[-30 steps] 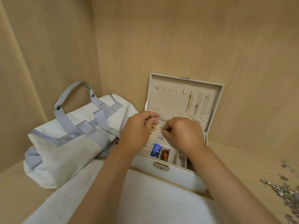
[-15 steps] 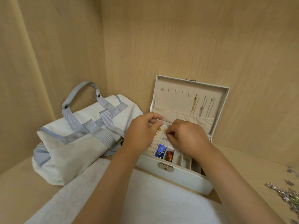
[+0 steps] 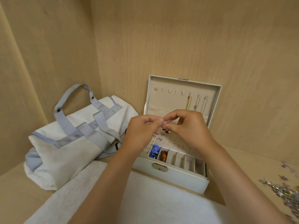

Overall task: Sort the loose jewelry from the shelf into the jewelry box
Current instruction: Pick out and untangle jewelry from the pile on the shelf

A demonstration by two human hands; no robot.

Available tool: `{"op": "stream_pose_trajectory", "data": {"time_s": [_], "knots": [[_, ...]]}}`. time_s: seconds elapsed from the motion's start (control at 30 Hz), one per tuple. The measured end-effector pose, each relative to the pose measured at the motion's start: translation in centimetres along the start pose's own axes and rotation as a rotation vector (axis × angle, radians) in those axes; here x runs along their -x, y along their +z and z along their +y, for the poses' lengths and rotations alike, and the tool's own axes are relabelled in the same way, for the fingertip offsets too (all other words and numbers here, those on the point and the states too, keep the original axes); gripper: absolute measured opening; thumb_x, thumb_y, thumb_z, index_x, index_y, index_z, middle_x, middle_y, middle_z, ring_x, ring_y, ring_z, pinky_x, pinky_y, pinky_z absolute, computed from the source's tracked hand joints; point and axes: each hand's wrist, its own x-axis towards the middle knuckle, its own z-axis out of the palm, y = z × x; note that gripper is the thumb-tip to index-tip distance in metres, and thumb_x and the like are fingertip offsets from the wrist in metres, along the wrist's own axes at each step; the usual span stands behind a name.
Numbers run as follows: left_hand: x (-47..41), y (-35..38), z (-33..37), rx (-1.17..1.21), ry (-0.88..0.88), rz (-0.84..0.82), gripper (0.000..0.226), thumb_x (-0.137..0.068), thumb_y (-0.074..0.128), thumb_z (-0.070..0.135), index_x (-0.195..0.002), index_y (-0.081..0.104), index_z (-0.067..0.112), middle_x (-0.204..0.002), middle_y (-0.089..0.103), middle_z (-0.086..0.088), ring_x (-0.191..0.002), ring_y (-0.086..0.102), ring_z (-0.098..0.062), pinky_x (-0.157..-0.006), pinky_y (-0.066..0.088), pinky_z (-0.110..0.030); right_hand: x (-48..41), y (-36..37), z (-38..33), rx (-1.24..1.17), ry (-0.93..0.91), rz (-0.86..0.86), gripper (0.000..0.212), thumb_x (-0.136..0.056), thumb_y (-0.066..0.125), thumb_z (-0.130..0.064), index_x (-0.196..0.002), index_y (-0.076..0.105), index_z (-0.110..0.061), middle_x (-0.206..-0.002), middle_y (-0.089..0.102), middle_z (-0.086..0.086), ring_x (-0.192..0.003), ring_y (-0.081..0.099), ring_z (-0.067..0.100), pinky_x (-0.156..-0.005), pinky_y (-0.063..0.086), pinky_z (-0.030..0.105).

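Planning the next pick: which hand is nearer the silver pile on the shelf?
Right. The right hand is over the jewelry box, left of the silver pile; the left hand is further left. Both pinch one silver piece.

The wooden shelf (image 3: pixel 239 159) holds a bag (image 3: pixel 72 143) in its back left corner, a jewelry box (image 3: pixel 178 178) (lid up), a fluffy cloth (image 3: pixel 153 199) in front, and silver jewelry (image 3: pixel 283 189) by the right edge.

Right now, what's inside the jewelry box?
In the jewelry box: a blue piece, an amber piece beside it, empty slots, silver earrings on the holed panel, chains hanging in the lid. The left hand and right hand, pinching a tiny piece, cover the back part.
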Motion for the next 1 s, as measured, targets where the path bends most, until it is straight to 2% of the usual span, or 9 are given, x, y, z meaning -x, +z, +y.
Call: {"op": "stream_pose_trajectory", "data": {"time_s": [0.07,0.17,0.23,0.33,0.47,0.53,0.67,0.8,1.0], "knots": [[0.1,0.0,0.2,-0.034,0.014,-0.041,0.016,-0.095,0.063,0.032,-0.098,0.078,0.027,-0.078,0.076,0.001,-0.066,0.064,0.001,-0.061,0.049,-0.010,0.0,-0.2,0.4,-0.005,0.028,0.034,0.014,-0.078,0.085,-0.023,-0.089,0.079,-0.028,-0.081,0.074,-0.013,-0.059,0.059,-0.008,-0.065,0.040,0.010],[0.2,0.2,0.1,-0.117,0.060,-0.065,0.017,-0.096,0.061,0.034,-0.091,0.077,0.036,-0.085,0.076,0.002,-0.076,0.069,-0.010,-0.078,0.056,-0.024,0.2,-0.4,0.7,0.012,0.050,0.014,0.007,-0.081,0.082,-0.023,-0.087,0.081,-0.027,-0.073,0.074,-0.015,-0.058,0.060,-0.008,-0.064,0.041,0.007],[0.2,0.2,0.0,-0.127,0.039,-0.062,0.019,-0.096,0.060,0.033,-0.087,0.075,0.040,-0.084,0.076,0.001,-0.081,0.070,-0.014,-0.083,0.056,-0.033,0.3,-0.3,0.9,-0.044,0.088,-0.016,0.011,-0.078,0.084,-0.023,-0.087,0.081,-0.027,-0.074,0.075,-0.013,-0.067,0.067,-0.005,-0.072,0.049,0.013],[0.3,0.2,0.2,-0.094,0.008,-0.059,0.018,-0.097,0.059,0.033,-0.095,0.076,0.037,-0.087,0.077,0.003,-0.078,0.068,-0.007,-0.080,0.055,-0.028,0.2,-0.1,1.2,-0.069,0.121,0.005,0.018,-0.072,0.089,-0.024,-0.087,0.080,-0.027,-0.079,0.075,-0.011,-0.074,0.069,-0.003,-0.076,0.053,0.019],[0.4,0.2,0.5,-0.092,0.045,-0.091,0.020,-0.097,0.058,0.034,-0.101,0.077,0.035,-0.093,0.076,0.012,-0.074,0.062,0.008,-0.077,0.047,-0.018,0.0,-0.3,1.4,-0.098,0.110,0.051,0.014,-0.078,0.084,-0.023,-0.092,0.079,-0.023,-0.082,0.074,-0.009,-0.055,0.059,-0.007,-0.061,0.042,0.008],[0.3,0.0,0.0,-0.226,0.116,-0.070,0.019,-0.097,0.057,0.035,-0.100,0.076,0.036,-0.095,0.072,0.020,-0.085,0.061,0.009,-0.084,0.049,-0.021,0.1,-0.4,1.8,-0.065,0.121,0.052,0.010,-0.084,0.079,-0.023,-0.094,0.079,-0.024,-0.083,0.075,-0.011,-0.059,0.060,-0.009,-0.064,0.042,0.008],[0.0,-0.3,-1.4,-0.683,0.242,-0.039,0.020,-0.098,0.054,0.036,-0.109,0.070,0.037,-0.098,0.061,0.023,-0.103,0.052,-0.003,-0.091,0.050,-0.034,0.5,0.0,2.4,0.152,0.084,-0.062,0.010,-0.088,0.071,-0.031,-0.091,0.080,-0.034,-0.084,0.073,-0.024,-0.084,0.064,-0.008,-0.079,0.053,0.023],[-0.3,-0.5,-2.2,-0.792,0.276,-0.080,0.027,-0.097,0.052,0.027,-0.116,0.069,0.037,-0.117,0.063,0.016,-0.112,0.049,-0.003,-0.096,0.049,-0.035,0.7,0.2,2.6,0.247,0.048,-0.176,0.010,-0.090,0.071,-0.033,-0.094,0.080,-0.033,-0.090,0.073,-0.022,-0.087,0.063,-0.005,-0.082,0.053,0.028],[-0.2,-0.3,-2.4,-0.869,0.346,-0.158,0.035,-0.094,0.053,0.021,-0.126,0.067,0.027,-0.123,0.065,0.013,-0.124,0.043,-0.009,-0.102,0.043,-0.034,0.4,0.2,2.6,0.375,0.000,-0.246,0.011,-0.088,0.074,-0.028,-0.097,0.079,-0.030,-0.100,0.075,-0.014,-0.090,0.065,0.003,-0.083,0.053,0.030]]}}
